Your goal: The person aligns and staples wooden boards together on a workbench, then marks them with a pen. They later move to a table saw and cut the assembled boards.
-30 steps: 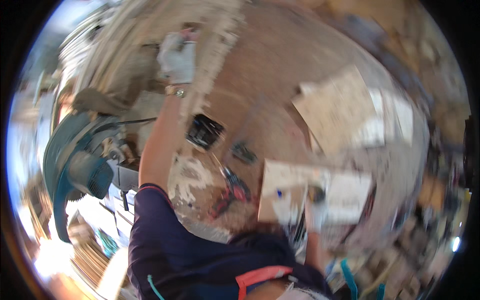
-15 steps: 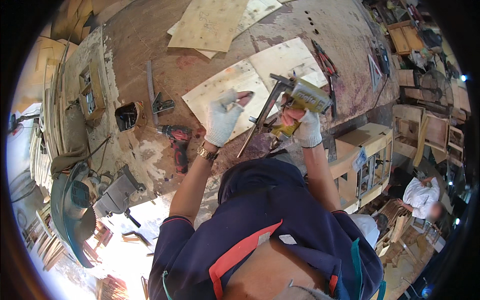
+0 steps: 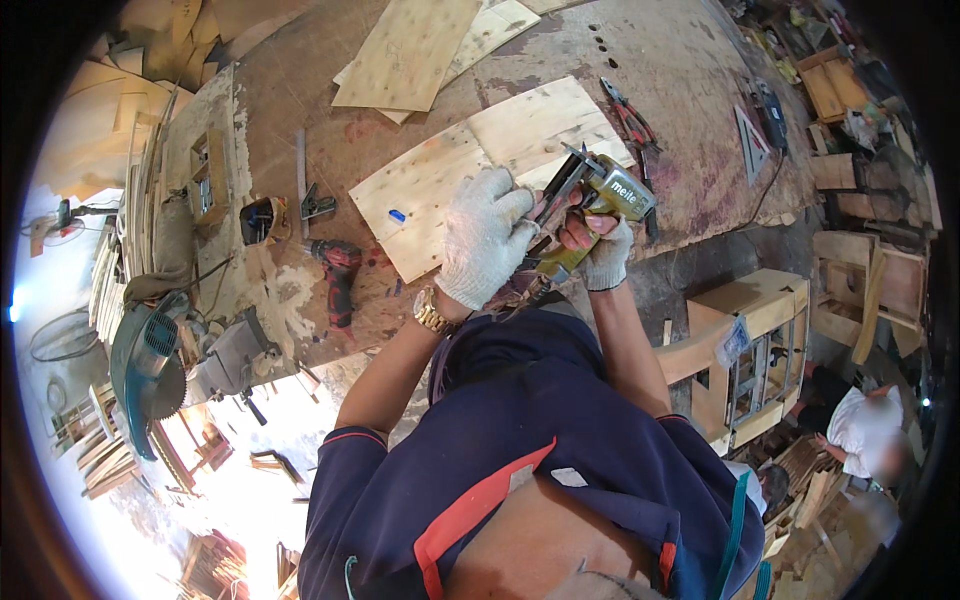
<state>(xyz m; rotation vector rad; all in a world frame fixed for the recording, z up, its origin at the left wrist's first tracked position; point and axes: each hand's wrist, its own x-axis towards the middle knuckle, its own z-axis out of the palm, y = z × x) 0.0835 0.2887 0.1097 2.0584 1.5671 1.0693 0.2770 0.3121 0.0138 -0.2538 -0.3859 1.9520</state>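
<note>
My right hand [image 3: 603,258], in a white glove with bare fingertips, grips a yellow-green air nail gun [image 3: 618,188] by its handle, tilted above the near edge of the bench. Across it my gloved left hand [image 3: 484,238] reaches to the gun's dark magazine [image 3: 562,184], with thumb and fingers closed on it. Whether a strip of nails lies between those fingers is hidden. Beneath both hands are two pale plywood panels [image 3: 420,178] lying edge to edge. A small blue piece [image 3: 397,215] rests on the left panel.
A red and black cordless drill [image 3: 338,272] lies left of the panels, near a box of small parts [image 3: 262,220]. Red-handled pliers [image 3: 632,122] lie to the right. More plywood sheets [image 3: 405,60] lie at the back. A circular saw [image 3: 150,350] stands at left; a wooden cabinet [image 3: 745,300] stands at right.
My left hand has moved right, from apart over the panel onto the gun's magazine. The rod that stuck out toward me no longer shows. The blue piece has come into view.
</note>
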